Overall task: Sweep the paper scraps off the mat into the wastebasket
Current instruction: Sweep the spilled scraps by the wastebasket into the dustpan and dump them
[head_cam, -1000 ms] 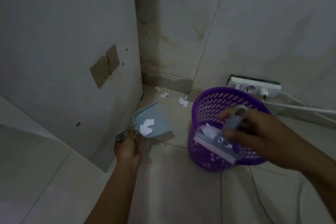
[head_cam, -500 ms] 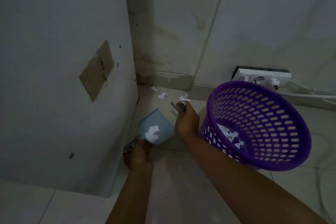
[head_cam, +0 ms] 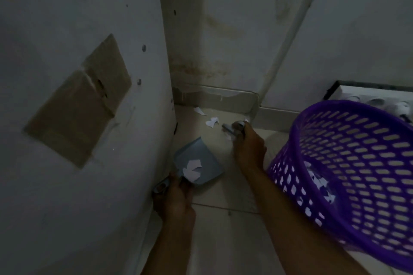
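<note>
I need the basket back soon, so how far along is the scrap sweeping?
Done: paper scraps lie in the purple wastebasket. In hand: the left hand grips the dustpan, one scrap in it; the right hand holds the brush near the corner. Left: two floor scraps by the baseboard, then emptying the dustpan.

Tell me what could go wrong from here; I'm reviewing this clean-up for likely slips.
The loose scrap in the dustpan, held by the left hand, could slide out if the pan tips. The right hand with the brush may push the floor scraps deeper into the wall corner, since the pan sits apart from them. The right forearm passes close to the wastebasket and might knock it.
</note>
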Demonstrator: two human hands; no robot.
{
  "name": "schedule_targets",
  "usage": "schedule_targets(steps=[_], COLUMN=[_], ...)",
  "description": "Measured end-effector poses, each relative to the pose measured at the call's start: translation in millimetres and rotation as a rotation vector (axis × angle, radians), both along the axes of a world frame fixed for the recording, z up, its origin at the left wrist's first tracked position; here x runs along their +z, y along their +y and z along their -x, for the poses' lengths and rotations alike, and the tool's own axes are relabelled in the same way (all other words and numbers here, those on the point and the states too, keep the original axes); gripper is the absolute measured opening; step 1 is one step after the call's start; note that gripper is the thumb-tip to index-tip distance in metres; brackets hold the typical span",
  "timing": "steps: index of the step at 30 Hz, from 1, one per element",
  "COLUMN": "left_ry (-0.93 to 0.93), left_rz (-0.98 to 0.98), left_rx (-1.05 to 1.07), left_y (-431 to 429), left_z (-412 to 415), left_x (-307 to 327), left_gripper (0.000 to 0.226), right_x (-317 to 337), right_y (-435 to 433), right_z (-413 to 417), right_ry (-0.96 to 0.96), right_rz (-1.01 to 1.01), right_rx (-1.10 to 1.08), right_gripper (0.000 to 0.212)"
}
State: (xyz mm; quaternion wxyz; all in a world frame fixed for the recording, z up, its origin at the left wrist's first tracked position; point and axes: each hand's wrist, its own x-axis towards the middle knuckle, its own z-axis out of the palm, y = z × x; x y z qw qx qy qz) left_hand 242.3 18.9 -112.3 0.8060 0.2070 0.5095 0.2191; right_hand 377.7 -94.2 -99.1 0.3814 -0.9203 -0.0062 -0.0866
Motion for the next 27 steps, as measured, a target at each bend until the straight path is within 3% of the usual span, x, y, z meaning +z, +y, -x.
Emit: schedule_targets(steps=[4, 10, 14, 17, 21, 24, 27], left_ry=[0.012, 0.006, 0.017, 0.049, 0.038, 0.035, 0.023], left_rz=[0.001, 0.013, 0.006, -0.007, -0.005, -0.005, -0.011], left_rx=[0.026, 0.039, 0.050, 0.044, 0.005, 0.013, 0.013], left_y=[-6.4, -4.0, -0.9, -2.3, -2.6, 1.4, 1.9], left_z=[-10.8, -17.4, -20.8, -23.1, -21.2, -18.3, -15.9], left_x=[-9.3, -17.3, -22.0, -27.6, -29.0, -31.2, -30.9], left_gripper=[0.038, 0.036, 0.026, 0.016, 0.029, 0.029, 0.037], right_x=[9.8, -15.7, -2.2, -14.5, -23.1, -20.5, -21.6], right_y=[1.7, 23.3, 26.6, 23.0, 40.9, 40.5, 37.9], right_z=[-11.4, -21.1, -13.4, -41.3, -53.1, -48.7, -34.3], right_ry=[-0.177, 0.010, -0.200, -0.297, -0.295, -0.229, -0.120], right_rz=[-0.126, 0.059, 0.056, 0.038, -0.003, 0.078, 0.167], right_rx=[-0.113, -0.091, 0.098, 0.019, 0.074, 0.016, 0.005], right_gripper=[0.022, 0.036, 0.029, 0.034, 0.038, 0.028, 0.031])
